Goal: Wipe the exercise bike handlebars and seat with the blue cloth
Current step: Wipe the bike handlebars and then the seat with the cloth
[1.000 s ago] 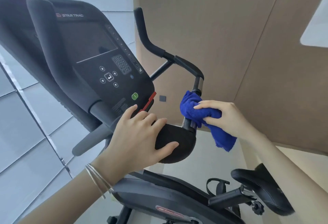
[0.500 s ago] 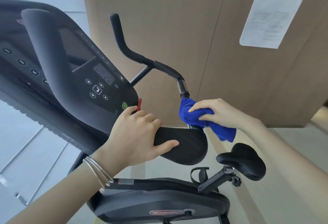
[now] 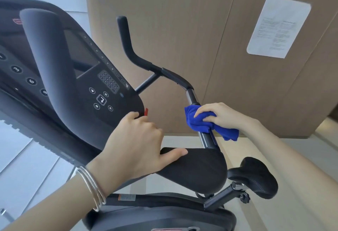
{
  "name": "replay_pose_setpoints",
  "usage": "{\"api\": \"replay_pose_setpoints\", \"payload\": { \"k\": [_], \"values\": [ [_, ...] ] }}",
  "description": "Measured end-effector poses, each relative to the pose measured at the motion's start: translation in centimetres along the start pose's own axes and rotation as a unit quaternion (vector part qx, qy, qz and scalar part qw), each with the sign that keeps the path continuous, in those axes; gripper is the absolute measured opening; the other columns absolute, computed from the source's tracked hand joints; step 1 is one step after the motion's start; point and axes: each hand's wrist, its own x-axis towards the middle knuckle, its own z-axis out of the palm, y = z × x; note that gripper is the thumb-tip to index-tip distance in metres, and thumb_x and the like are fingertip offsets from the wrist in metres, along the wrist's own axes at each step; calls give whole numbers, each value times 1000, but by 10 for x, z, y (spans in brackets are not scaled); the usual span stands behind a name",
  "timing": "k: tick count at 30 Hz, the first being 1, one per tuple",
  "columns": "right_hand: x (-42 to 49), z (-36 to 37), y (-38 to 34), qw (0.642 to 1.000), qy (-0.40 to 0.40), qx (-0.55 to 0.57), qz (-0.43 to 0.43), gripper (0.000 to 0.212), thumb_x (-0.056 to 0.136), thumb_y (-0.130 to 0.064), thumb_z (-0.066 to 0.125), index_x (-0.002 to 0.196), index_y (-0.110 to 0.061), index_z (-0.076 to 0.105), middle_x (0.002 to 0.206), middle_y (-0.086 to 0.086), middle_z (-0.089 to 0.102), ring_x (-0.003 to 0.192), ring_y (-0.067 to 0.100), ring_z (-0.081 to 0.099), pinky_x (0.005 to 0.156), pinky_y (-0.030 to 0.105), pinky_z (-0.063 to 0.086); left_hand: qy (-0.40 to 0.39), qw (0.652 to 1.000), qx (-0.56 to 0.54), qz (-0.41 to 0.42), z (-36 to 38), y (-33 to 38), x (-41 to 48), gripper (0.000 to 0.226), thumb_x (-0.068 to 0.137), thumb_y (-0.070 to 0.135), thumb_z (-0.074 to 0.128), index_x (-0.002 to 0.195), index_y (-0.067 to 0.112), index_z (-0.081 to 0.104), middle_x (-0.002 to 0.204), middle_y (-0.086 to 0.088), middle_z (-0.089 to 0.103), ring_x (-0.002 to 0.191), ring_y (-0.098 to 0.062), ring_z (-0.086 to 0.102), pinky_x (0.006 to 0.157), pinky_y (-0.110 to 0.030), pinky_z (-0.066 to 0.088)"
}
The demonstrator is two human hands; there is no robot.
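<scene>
Up the bar went the blue cloth (image 3: 195, 121). A moment ago it sat right on top of the black pad (image 3: 197, 168), and now a bit of bare bar shows between the two.

The right hand (image 3: 225, 115) has its grip closed on the cloth, with its fingers curled over the cloth. The cloth is bunched up and wrapped round the straight lower part of the handlebars (image 3: 142, 62). One loose end hangs out under the hand, on the right side.

The left hand (image 3: 135, 146) has its grip on the black pad. Its thumb lies along the near edge and its fingers bend over the far edge. Its fingertips are close to a small red tab (image 3: 146, 111) on the screen panel (image 3: 102, 84). Silver bangles (image 3: 93, 186) sit on that wrist.

Above the cloth, the handlebars bend and rise to a round tip. The seat (image 3: 256, 175) is lower down on the right, under the right arm, well apart from the cloth.

Behind it all is a brown wall (image 3: 182, 29) with a sheet of paper (image 3: 278, 27) stuck on it. The words on the paper are too small to read.
</scene>
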Motion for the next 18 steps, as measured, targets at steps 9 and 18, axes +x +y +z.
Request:
{"api": "replay_pose_setpoints", "payload": {
  "k": [9,18],
  "values": [
    [-35,-7,-7,988,-132,-43,-66,34,91,-7,52,103,-36,64,117,-25,56,114,-6,37,95,5,26,12,1000,-20,-6,2,1,-4,82,83,72,5,51,18,57,42,3,48,44,-23,47,49,-30,33],
    [2,3,-3,1000,6,-22,-6,42,88,8,41,104,-20,67,117,-4,62,99,3,47,93,11,34,4,999,-36,-15,1,4,-4,76,83,73,9,58,19,57,47,2,51,47,-22,48,49,-31,35]
  ]
}}
